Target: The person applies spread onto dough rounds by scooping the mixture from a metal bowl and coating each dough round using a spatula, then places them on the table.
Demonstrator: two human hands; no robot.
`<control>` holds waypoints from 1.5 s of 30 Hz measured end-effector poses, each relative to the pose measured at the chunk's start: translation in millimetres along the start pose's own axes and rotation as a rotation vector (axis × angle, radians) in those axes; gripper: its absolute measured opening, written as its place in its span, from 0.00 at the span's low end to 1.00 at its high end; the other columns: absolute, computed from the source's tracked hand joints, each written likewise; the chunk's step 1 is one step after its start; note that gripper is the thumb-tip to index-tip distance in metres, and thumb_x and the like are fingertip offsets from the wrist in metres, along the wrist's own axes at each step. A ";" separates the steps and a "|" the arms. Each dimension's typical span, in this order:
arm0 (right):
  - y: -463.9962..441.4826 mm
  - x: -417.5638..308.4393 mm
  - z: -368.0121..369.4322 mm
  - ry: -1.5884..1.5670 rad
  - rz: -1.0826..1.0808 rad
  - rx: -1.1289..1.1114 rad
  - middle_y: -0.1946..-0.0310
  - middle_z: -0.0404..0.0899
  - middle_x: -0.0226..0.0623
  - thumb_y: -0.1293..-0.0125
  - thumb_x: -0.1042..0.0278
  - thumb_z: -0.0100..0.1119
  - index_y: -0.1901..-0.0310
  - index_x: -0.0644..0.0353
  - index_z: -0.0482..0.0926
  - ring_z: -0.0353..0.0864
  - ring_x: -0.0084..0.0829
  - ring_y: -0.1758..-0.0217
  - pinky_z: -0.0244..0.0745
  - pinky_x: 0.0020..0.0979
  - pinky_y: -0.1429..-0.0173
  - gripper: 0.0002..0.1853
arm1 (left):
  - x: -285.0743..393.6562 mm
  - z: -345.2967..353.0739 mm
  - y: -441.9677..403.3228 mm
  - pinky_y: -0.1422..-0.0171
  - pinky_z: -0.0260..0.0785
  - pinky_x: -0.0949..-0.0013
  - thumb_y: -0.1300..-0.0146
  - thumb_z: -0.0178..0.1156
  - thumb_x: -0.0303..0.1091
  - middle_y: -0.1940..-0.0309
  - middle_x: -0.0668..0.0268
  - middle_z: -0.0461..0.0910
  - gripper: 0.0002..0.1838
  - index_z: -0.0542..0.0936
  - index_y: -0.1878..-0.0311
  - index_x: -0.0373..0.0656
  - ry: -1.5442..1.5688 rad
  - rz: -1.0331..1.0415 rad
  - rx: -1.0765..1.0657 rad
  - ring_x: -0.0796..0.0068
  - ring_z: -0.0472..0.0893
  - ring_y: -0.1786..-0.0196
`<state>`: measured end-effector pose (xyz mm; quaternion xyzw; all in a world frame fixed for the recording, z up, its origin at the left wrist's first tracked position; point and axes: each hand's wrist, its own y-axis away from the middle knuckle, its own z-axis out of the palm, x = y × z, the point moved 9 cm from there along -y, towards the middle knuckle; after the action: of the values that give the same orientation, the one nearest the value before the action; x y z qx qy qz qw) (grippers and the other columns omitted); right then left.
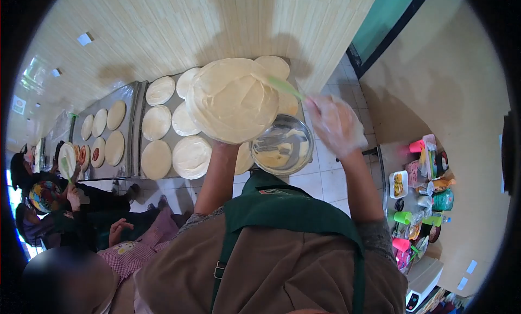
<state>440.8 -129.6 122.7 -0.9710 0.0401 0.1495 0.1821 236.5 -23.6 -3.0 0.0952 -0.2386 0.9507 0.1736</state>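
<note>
A large round flat dough disc, coated with pale cream, is held up over the table. Beneath it, my left hand is mostly hidden; the forearm comes up below the disc's near edge. My right hand, in a clear plastic glove, is closed around a light green spatula whose tip meets the disc's right side. Just right of the disc and lower, a metal bowl contains pale cream smeared over its inside. Around them on the metal table lie several more dough discs, many spread with cream.
A second table to the left bears smaller discs, some with red topping. Several people stand at the left, one close beside me. A right-hand table holds cups, a food tray and packages. A wall rises beyond the discs.
</note>
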 end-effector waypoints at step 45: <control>-17.0 133.7 197.5 -0.498 0.368 -0.545 0.71 0.84 0.44 0.36 0.43 0.60 0.63 0.62 0.84 0.83 0.34 0.67 0.75 0.36 0.59 0.24 | 24.8 -111.3 -0.6 0.29 0.65 0.43 0.30 0.45 0.62 0.31 0.58 0.69 0.35 0.63 0.28 0.49 0.006 0.073 0.450 0.52 0.70 0.31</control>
<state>515.9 -44.7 -87.8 -0.8945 0.1270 0.4149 -0.1074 202.9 38.1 -92.8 0.1201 -0.0233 0.9859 0.1142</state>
